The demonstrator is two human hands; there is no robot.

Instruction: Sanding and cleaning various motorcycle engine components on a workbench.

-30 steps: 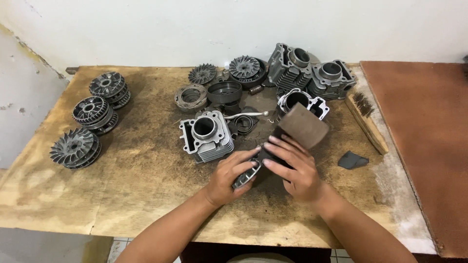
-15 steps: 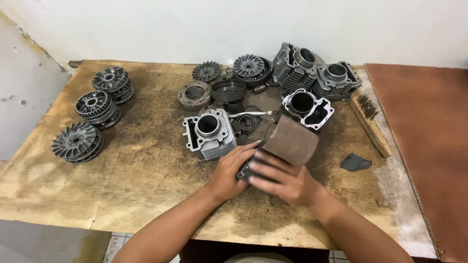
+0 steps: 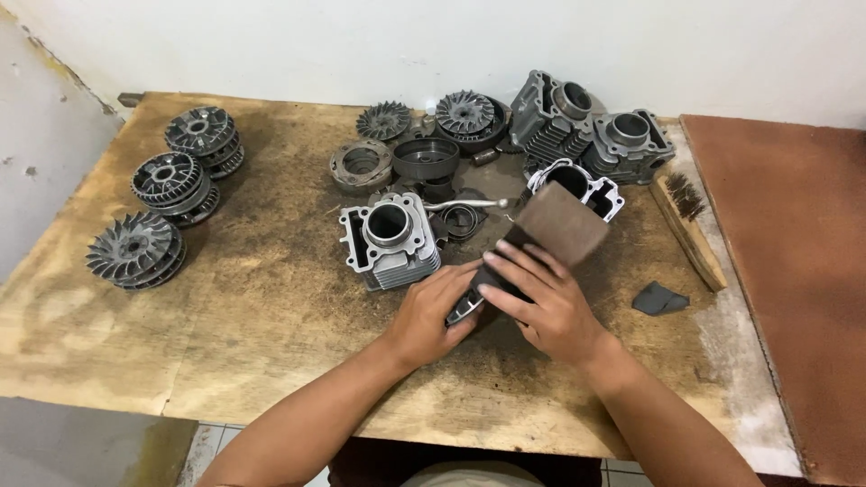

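My left hand [image 3: 429, 311] grips a small dark metal part [image 3: 465, 308] low on the worn wooden table [image 3: 271, 298]. My right hand [image 3: 541, 302] presses a folded brown sheet of sandpaper [image 3: 557, 225] down onto that part; the sheet's far end sticks up past my fingers. Most of the metal part is hidden under my hands and the sheet. A finned grey engine cylinder [image 3: 390, 239] stands just left of my left hand.
Three finned pulley stacks [image 3: 167, 185] sit at the table's left. Several cylinders [image 3: 622, 140], fan discs [image 3: 465, 113] and ring parts [image 3: 424, 158] crowd the back. A wire brush [image 3: 686, 225] and a dark scrap [image 3: 660, 298] lie at the right, beside a red-brown surface [image 3: 785, 271].
Both hands stay on the part and the sandpaper. The right hand has slid the sheet a little back and forth over the part; the view has shifted slightly.
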